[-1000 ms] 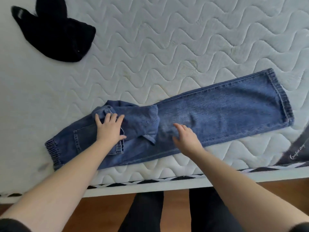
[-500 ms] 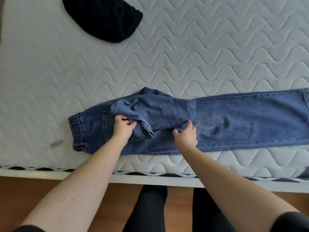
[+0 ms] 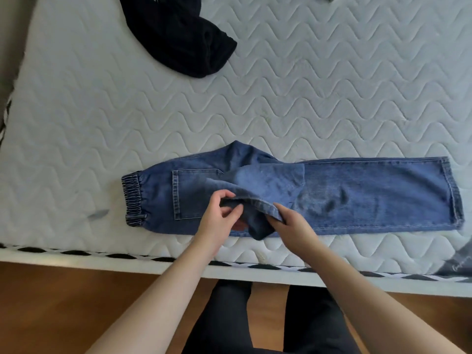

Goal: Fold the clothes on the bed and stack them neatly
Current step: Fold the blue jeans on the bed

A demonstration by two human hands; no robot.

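Blue jeans (image 3: 370, 192) lie folded lengthwise along the near edge of the white quilted mattress (image 3: 281, 103), elastic waistband at the left, leg hems at the right. A bunched flap of denim at the crotch is lifted near the middle. My left hand (image 3: 219, 215) pinches that flap's seam edge from the left. My right hand (image 3: 291, 223) grips the same flap from the right, fingers tucked under the cloth.
A crumpled black garment (image 3: 178, 37) lies at the far left of the mattress. A grey cloth with lettering (image 3: 459, 264) hangs over the bed's near right corner. Below the bed edge are wooden floor and my dark-trousered legs.
Both hands went from pressing flat on the jeans to gripping the bunched flap and drawing it toward the near edge. The view shifted, so the jeans now lie level.
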